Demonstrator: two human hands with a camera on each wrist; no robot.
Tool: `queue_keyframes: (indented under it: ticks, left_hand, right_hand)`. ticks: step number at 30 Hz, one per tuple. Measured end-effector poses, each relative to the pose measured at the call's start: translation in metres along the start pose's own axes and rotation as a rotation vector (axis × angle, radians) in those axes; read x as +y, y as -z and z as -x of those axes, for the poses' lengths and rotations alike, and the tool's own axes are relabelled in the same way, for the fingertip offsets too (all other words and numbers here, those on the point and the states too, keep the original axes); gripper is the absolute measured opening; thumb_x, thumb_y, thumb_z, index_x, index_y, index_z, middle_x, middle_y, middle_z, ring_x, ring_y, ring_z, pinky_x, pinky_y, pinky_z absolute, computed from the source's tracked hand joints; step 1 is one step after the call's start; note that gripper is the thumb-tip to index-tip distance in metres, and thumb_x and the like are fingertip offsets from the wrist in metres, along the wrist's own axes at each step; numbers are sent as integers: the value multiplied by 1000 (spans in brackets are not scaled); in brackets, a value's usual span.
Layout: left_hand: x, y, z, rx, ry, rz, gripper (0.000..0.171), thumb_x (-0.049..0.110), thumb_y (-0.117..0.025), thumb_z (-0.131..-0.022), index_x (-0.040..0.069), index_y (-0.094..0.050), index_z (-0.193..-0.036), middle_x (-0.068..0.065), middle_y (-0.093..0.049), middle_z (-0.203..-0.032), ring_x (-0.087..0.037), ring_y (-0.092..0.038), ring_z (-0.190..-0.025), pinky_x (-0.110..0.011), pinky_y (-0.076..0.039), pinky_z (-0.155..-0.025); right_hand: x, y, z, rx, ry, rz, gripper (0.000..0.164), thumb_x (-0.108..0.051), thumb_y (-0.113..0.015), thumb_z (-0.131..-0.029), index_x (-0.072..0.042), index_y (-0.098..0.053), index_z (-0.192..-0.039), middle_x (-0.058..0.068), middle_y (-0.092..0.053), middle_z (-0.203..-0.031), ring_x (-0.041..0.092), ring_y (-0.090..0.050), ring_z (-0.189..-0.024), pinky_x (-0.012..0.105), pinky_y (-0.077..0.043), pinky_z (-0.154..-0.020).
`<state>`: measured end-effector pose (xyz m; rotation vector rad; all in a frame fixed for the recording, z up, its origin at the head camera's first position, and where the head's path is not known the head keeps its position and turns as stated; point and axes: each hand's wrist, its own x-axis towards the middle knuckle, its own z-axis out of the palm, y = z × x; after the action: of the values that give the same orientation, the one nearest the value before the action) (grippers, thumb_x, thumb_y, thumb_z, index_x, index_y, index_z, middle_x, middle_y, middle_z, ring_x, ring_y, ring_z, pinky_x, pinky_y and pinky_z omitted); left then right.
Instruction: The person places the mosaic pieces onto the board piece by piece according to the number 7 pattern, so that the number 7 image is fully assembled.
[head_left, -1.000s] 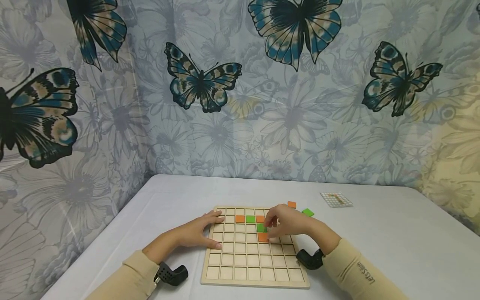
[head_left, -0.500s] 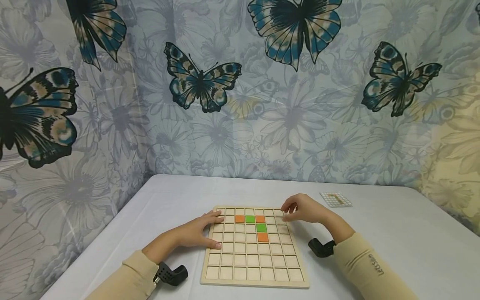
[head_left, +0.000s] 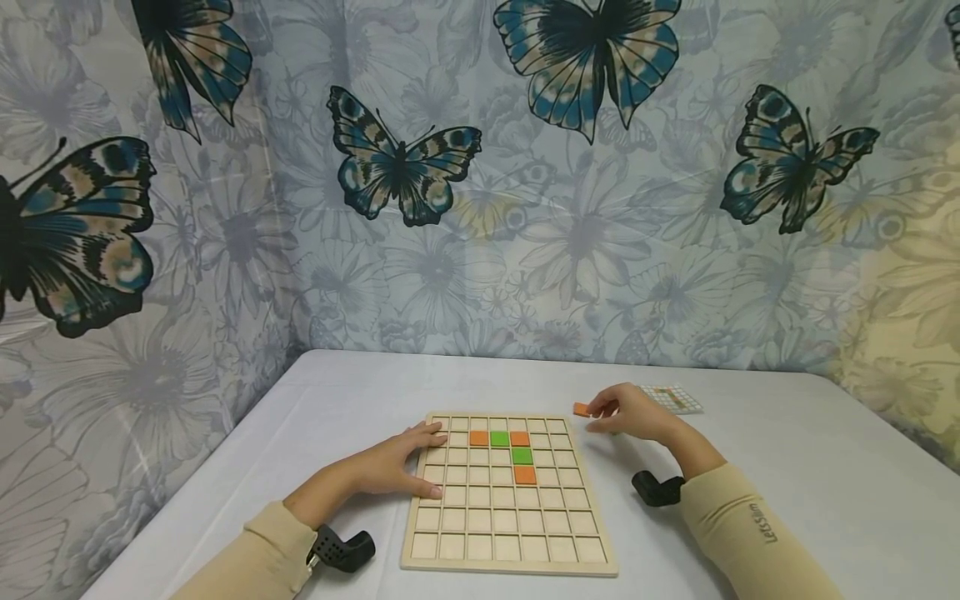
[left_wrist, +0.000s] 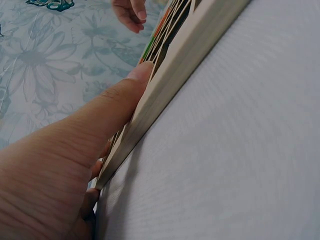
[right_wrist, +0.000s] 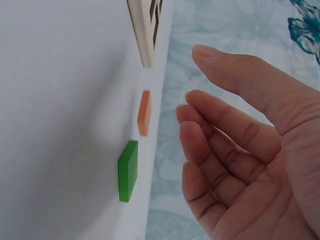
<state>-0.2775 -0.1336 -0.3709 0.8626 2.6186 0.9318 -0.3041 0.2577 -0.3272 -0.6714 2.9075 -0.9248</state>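
Observation:
My left hand [head_left: 392, 462] rests along the left edge of a wooden grid board [head_left: 480, 521], fingers spread and thumb on its rim. Three orange and two green tiles sit in the board's cells; one is the green tile [head_left: 522, 456] below the top row of them. My right hand [head_left: 632, 414] hovers past the board's upper right corner with loosely bent fingers and nothing between them. By its fingertips a loose orange tile [head_left: 581, 409] lies on the table. The right wrist view shows a loose green tile [right_wrist: 128, 172] beside it, apart from the hand; the hand hides it in the head view.
A small card with a printed grid [head_left: 681, 400] lies behind my right hand, partly covered by it. The table [head_left: 795, 467] has a white cloth. A curtain with butterflies [head_left: 405, 167] hangs behind it. Each wrist wears a black camera mount [head_left: 657, 489].
My right hand has left the tiles on the board and moved right, beyond the board's edge. The loose orange tile, hidden half a second ago, shows again. My left hand stays still.

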Motion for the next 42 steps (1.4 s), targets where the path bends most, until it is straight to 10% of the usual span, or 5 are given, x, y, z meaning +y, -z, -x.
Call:
queue_keyframes:
  ticks: [27,42]
  left_hand:
    - [-2,-1,-2,1,-4,0,82,46,-76,-72,18,-41,-141,-4,-19,-156,-33,-8,-145,-60,-11,-114]
    - [-1,-1,-1,11,0,-13,81,46,-76,-72,19,-43,-140,-5,-21,-156,-33,-10,-145,-59,-12,-114]
  right_hand:
    - [32,8,13,53,-260,31,33,-20,-78,-74,3,-68,-95,7,-67,-86,14,-57,-77,25,-47,-65]
    - [33,4,14,67,-267,56,30,-16,-78,-73,5,-67,-91,6,-65,-82,15,-56,-75,25,-46,-64]
